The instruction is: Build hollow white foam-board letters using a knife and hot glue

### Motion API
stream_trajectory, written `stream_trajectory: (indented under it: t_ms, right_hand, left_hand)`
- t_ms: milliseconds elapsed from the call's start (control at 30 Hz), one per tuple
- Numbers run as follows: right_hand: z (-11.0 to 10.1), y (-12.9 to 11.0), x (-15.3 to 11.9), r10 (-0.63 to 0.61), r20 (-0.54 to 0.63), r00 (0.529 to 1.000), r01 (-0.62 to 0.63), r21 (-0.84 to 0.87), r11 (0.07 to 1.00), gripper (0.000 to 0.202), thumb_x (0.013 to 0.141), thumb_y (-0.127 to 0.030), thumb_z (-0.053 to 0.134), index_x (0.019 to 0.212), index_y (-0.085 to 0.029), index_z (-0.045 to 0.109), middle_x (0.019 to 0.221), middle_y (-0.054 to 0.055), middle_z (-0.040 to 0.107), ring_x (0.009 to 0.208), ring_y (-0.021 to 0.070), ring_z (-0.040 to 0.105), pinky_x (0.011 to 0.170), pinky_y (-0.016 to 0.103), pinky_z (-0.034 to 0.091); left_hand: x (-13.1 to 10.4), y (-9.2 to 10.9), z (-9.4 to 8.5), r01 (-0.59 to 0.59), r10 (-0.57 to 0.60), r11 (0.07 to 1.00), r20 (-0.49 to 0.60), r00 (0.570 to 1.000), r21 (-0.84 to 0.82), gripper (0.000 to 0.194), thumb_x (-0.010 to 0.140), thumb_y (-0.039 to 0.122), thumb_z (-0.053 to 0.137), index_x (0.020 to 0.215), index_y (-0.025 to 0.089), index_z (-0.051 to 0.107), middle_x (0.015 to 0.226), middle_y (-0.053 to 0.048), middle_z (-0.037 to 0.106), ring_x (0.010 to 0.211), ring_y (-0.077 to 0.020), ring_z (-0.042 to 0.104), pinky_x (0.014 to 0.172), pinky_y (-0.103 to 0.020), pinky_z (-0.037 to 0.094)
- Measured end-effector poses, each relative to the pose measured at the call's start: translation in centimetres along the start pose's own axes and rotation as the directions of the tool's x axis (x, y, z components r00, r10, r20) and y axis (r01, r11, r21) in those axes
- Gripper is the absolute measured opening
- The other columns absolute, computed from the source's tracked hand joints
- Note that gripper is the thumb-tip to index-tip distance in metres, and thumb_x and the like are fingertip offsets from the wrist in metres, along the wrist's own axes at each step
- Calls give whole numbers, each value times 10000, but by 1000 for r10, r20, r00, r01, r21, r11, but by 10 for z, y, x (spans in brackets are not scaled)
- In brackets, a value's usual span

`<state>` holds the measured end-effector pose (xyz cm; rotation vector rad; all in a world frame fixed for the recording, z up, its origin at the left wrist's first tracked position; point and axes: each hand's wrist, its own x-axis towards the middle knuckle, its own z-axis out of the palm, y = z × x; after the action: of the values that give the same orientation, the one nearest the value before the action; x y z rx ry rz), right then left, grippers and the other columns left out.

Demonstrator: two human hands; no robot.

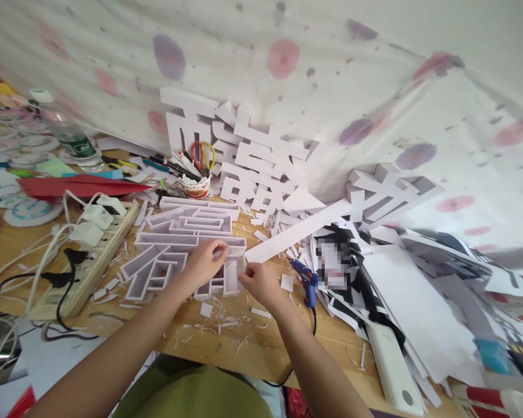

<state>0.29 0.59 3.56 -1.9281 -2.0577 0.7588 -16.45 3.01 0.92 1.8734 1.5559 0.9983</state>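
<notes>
While I have the left hand [208,256] over the right-hand part of the white walled form [174,239], the right hand [260,281] sits just beside that form's right edge. The form lies on the bench [196,343] with its narrow compartments facing up. On the left hand I see the fingers curled inward, the thumb close to them; the right hand is bent into a near fist. I cannot tell whether either one grips anything, since the fingertips are partly hidden from my view. A long white strip [298,230] slants away to the far right of the form, its near end close to the right hand. To the right of the form I find a blue glue gun [308,281], with a small white square [287,283] between the two. Behind the form stand a cup [198,188] holding scissors [214,158] and a cluster of white block characters [259,158]. Left of the form I have a power strip [96,261] carrying several plugs [87,234], and a clear bottle [75,142] stands to its far left. White sheets [418,302] lie well to the form's right.
</notes>
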Motion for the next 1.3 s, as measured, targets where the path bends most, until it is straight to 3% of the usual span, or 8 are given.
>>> stream_trajectory:
  t_ms: [200,400,633,1000,1300]
  right_hand:
    - [-1,-3,3,-18,38,999,20,-60,998,222,660,-197,515,475,-189,392,456,-59,330,477,86,296,471,222,178]
    - [-3,-4,5,-15,100,995,28,-135,990,192,678,-209,509,495,-177,461,464,-50,364,489,87,298,475,233,164]
    - [-5,-7,6,-2,131,991,30,-208,978,172,704,-224,507,547,-166,546,496,-26,457,495,92,328,478,238,169]
    - [1,-13,5,29,212,977,36,-297,954,178,721,-268,516,609,-178,622,564,17,585,538,120,458,489,232,198]
    - [-3,-12,7,-2,149,989,41,-261,965,190,724,-257,509,589,-171,611,551,9,576,519,104,427,475,231,192]
  left_hand:
    - [-1,-8,6,-122,123,992,-16,992,21,102,769,180,547,850,180,609,856,-46,646,847,-187,598,788,-325,475]
    - [4,-8,5,-194,166,962,151,974,191,196,736,166,647,925,200,686,894,-58,619,891,-217,572,830,-370,456]
    - [10,-4,10,-170,112,927,186,976,334,123,770,193,624,857,215,709,877,-49,622,869,-226,562,787,-372,452]
    - [10,-6,13,-151,97,937,180,979,316,137,768,170,617,834,229,721,884,-52,627,871,-223,563,797,-378,443]
    - [10,-4,11,-137,84,946,185,979,295,108,766,215,634,830,208,722,879,-56,629,884,-228,561,814,-379,443]
